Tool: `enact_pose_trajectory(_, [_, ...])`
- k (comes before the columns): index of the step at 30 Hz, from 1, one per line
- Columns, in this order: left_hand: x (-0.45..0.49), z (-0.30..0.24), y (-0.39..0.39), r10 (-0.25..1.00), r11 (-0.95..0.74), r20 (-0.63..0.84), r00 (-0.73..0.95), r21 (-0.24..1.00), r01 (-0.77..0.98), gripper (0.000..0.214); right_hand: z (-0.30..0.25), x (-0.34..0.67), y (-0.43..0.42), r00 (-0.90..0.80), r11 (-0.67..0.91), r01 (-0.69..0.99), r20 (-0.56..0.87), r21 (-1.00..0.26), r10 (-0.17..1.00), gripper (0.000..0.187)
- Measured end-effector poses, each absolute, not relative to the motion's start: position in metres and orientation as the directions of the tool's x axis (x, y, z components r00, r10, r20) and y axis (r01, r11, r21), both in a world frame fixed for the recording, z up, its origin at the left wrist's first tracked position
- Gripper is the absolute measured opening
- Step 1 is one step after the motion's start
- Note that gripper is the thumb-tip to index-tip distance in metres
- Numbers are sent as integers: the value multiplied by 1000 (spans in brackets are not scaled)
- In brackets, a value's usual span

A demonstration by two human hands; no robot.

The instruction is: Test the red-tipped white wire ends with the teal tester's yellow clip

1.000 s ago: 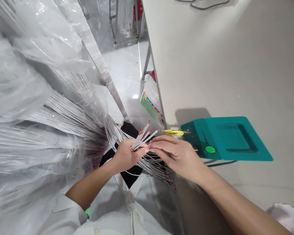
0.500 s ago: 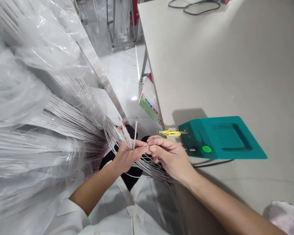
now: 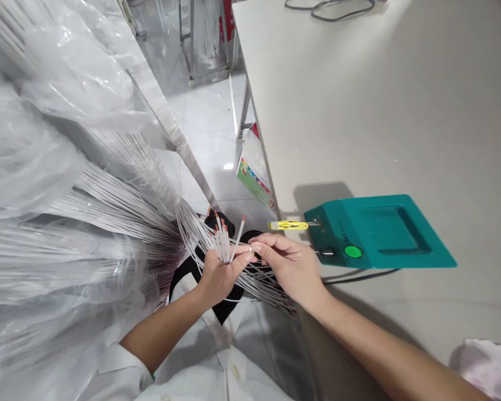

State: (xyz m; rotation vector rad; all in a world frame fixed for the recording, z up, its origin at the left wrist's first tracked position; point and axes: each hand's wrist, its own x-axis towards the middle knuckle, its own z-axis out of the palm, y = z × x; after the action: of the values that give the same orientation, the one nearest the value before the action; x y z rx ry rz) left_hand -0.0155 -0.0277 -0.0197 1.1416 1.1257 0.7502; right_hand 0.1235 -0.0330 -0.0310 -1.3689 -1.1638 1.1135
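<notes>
My left hand (image 3: 221, 278) is closed around several thin white wires (image 3: 222, 245), whose reddish, copper-like tips point up. One wire leans away from the rest toward the right. My right hand (image 3: 288, 267) is closed in a pinch, its fingertips meeting those of my left hand at a small pale piece too small to make out. Below both hands, a loose bundle of white wires (image 3: 259, 284) lies across my lap. Just past my right hand, a teal device (image 3: 384, 231) with a green button sits on the table, and a yellow-handled clip (image 3: 290, 225) is attached to its near side.
Long bundles of white wire (image 3: 121, 192) under clear plastic (image 3: 58, 72) fill the left side. The pale table (image 3: 359, 111) spans the right, with a black cable (image 3: 338, 6) at its far edge. A printed box (image 3: 254, 181) stands below the table edge. Whitish cloth (image 3: 488, 365) lies lower right.
The wire tips in my left hand have shifted slightly down and to the right, and the single wire tilts more to the right. Both hands stay together in the same place.
</notes>
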Motion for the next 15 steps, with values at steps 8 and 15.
enact_pose_trajectory(8, [-15, -18, -26, 910, 265, -291, 294, 956, 124, 22, -24, 137, -34, -288, 537, 747, 537, -393, 793, 14])
enact_pose_trajectory(15, [-15, -19, -27, 930, 234, -275, 244, 955, 182, 23, -20, 149, -26, -580, 686, 727, 525, -10, 623, 17])
